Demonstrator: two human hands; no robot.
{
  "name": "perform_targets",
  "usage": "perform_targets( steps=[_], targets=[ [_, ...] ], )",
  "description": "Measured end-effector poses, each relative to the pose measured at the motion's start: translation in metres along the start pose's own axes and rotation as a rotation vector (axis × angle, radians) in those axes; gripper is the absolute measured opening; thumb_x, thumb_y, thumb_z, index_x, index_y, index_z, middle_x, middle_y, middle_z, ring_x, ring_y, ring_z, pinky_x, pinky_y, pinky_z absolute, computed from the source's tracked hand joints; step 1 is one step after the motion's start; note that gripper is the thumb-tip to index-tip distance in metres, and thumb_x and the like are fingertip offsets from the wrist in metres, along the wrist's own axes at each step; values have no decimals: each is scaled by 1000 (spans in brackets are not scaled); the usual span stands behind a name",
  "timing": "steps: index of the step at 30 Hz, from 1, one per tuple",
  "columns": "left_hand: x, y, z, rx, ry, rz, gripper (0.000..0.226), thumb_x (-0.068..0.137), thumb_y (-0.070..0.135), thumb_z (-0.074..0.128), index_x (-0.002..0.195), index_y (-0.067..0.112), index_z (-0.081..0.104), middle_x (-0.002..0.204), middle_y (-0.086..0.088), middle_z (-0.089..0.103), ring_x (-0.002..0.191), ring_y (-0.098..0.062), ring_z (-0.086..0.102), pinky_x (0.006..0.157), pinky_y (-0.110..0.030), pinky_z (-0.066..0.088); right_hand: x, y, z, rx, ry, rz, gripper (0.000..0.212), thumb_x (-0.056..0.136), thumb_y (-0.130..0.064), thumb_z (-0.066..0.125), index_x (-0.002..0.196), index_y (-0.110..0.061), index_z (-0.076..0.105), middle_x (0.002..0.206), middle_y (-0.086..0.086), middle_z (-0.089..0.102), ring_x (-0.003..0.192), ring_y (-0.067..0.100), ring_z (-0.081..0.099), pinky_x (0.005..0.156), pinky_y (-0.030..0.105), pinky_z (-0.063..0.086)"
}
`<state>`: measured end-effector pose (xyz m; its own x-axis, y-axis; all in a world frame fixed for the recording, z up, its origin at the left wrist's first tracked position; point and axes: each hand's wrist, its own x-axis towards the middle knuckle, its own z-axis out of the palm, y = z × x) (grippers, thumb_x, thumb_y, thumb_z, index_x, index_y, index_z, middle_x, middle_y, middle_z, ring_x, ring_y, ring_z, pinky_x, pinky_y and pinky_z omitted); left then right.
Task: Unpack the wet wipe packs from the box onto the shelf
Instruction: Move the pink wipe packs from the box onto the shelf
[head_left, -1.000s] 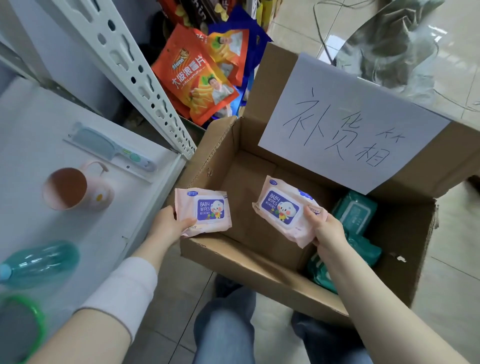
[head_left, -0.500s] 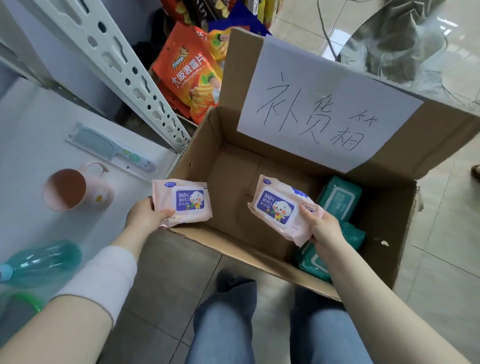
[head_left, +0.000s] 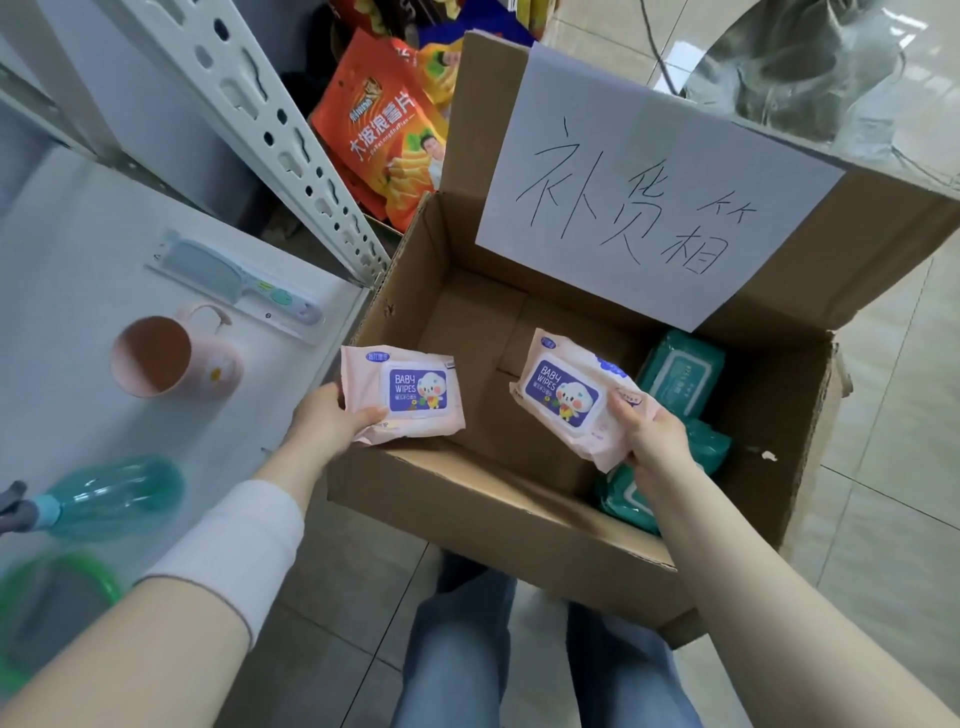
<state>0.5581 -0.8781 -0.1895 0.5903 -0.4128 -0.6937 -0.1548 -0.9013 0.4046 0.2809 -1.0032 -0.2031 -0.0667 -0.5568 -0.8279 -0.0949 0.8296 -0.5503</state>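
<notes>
An open cardboard box (head_left: 467, 499) stands on the floor with a handwritten paper sheet on its back flap. My left hand (head_left: 330, 423) grips a pink baby wipes pack (head_left: 402, 392) over the box's left edge, close to the white shelf (head_left: 78, 270). My right hand (head_left: 652, 434) holds a second pink baby wipes pack (head_left: 569, 397) above the inside of the box. Green wipe packs (head_left: 678, 371) lie in the box's right part, some hidden under my right hand and pack.
On the shelf lie a packaged comb (head_left: 239, 286), a pink cup (head_left: 171, 356), a teal bottle (head_left: 111, 493) and a green ring (head_left: 88, 577). A perforated shelf post (head_left: 270, 135) rises by the box. Orange snack bags (head_left: 387, 130) sit behind it. My legs are below the box.
Both hands keep their packs. The left pack drifted toward the shelf and stays near the box's left edge; the view has shifted a little.
</notes>
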Motion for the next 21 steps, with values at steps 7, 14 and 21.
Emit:
perform_targets(
  steps=[7,14,21],
  targets=[
    [-42,-5,-5,-123,15,29,45,80,20,71,122,8,58,119,-12,64,103,-28,61,86,-36,47,-21,-2,-10,-25,-13,-74,21,86,-23,66,103,-14,58,94,2,67,79,16,66,66,28,54],
    [-178,-22,-37,-322,39,123,38,81,19,70,117,14,59,105,-1,65,97,-21,62,74,-26,50,-95,-33,-50,-206,-161,-200,39,81,-33,69,114,-16,59,109,5,68,95,24,68,87,45,55],
    [-365,-61,-99,-467,212,234,19,78,12,73,81,22,58,71,13,62,72,-12,63,52,-13,44,-248,-71,-64,-365,-416,-385,44,81,-35,68,118,-13,57,110,8,67,96,26,67,87,47,55]
  ],
)
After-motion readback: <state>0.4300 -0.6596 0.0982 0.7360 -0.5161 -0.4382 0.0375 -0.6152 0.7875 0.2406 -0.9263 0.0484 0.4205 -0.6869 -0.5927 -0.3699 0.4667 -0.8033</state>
